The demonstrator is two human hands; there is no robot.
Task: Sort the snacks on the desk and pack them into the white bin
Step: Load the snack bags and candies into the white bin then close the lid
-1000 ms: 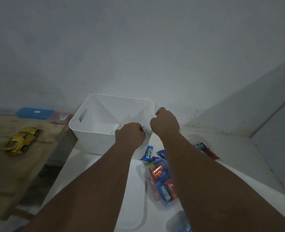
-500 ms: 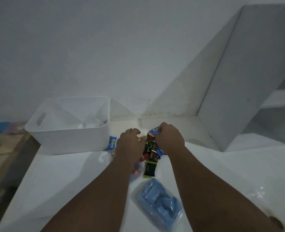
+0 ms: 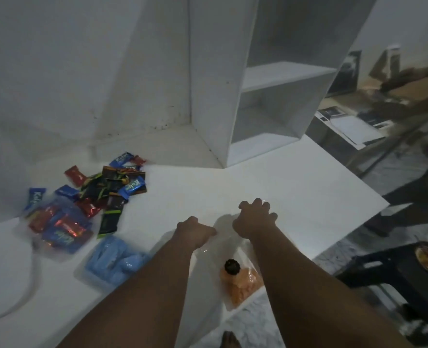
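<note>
The white bin is out of view. A clear bag point(image 3: 241, 285) holding orange snacks and a black-capped item lies near the desk's front edge. My left hand point(image 3: 195, 231) is closed at the bag's left upper edge. My right hand point(image 3: 255, 218) rests on the bag's far end with its fingers spread and curled down. To the left lies a loose pile of blue, red and dark green-striped snack packets point(image 3: 112, 189). In front of it are a clear bag of red and blue snacks point(image 3: 59, 229) and a clear bag of light blue packets point(image 3: 115, 262).
A white open shelf unit point(image 3: 233, 96) stands on the desk point(image 3: 283, 192) at the back. The desk's right edge runs diagonally near my right hand. A black stool point(image 3: 396, 275) with a plate stands on the floor at right. A white cable point(image 3: 29, 285) curves at left.
The view has swung right, so the bin left the frame. Both hands moved from the snack pile to the clear bag of orange snacks at the desk's front.
</note>
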